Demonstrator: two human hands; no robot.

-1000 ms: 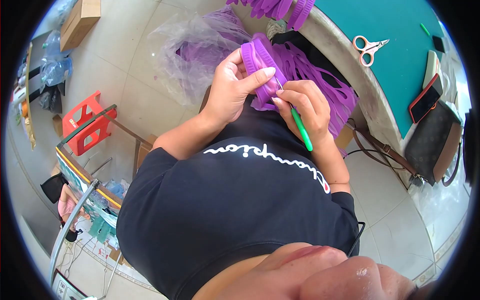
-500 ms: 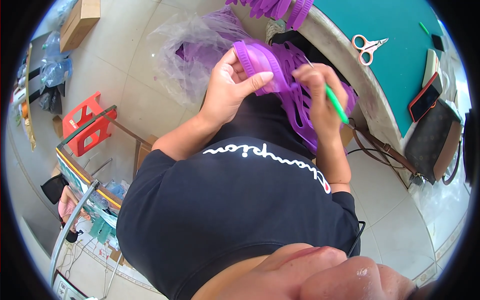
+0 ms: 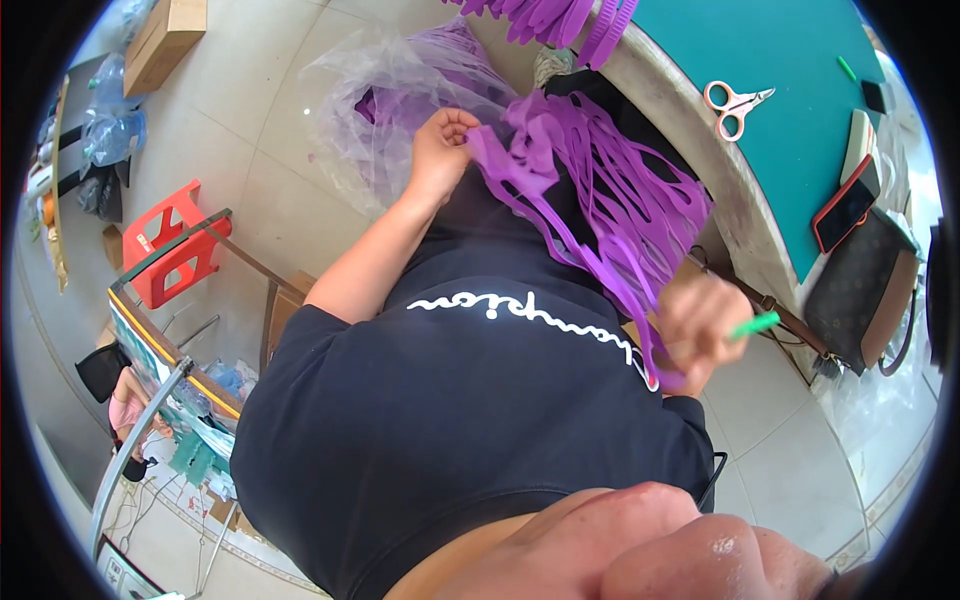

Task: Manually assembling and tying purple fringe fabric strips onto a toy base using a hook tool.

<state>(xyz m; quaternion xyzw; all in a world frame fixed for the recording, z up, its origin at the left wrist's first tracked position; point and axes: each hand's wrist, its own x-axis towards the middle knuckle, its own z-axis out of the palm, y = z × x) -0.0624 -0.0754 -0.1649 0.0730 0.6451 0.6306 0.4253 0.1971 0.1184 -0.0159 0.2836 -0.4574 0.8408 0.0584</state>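
Purple strip (image 3: 570, 248) stretched left of the table (image 3: 790, 190), one end pinched by fingers of the left hand (image 3: 442, 155), blurred right hand (image 3: 700, 325) closed around green-handled tool (image 3: 757, 325), its grip on strip unclear

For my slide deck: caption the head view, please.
A purple strip runs from left grip to right grip, which also holds a green tool.

Probably a workshop: green-topped worktable (image 3: 730, 45), scissors (image 3: 739, 104), heaped purple strips (image 3: 650, 195).
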